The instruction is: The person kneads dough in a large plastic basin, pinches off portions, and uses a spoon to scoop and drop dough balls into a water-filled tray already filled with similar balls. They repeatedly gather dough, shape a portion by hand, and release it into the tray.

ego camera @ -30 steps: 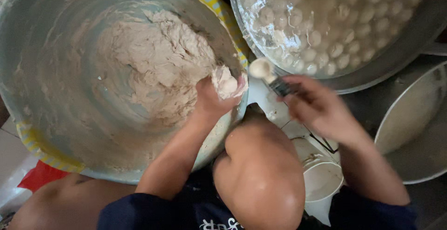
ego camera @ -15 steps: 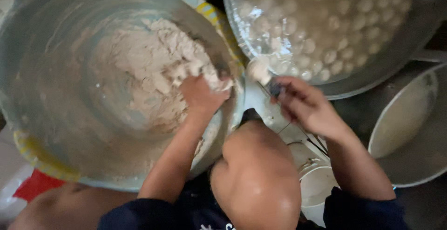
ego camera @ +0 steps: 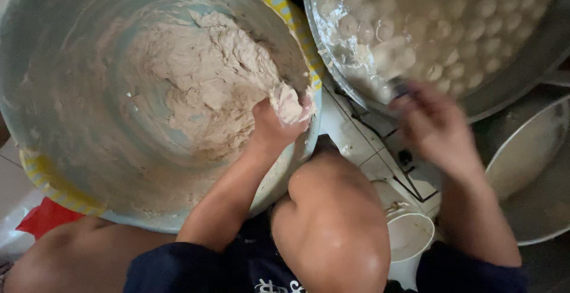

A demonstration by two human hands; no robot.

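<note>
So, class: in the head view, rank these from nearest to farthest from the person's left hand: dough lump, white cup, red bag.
From the left hand:
1. Dough lump, held in its fingers.
2. White cup, lower right by the knee.
3. Red bag, far lower left.

The dough by the left hand is pale beige; its basin is light blue with a yellow-striped rim; the cup is white.

One head-worn camera looks steeply down from close above, basin filling the left, metal pan upper right; right side is blurred.
</note>
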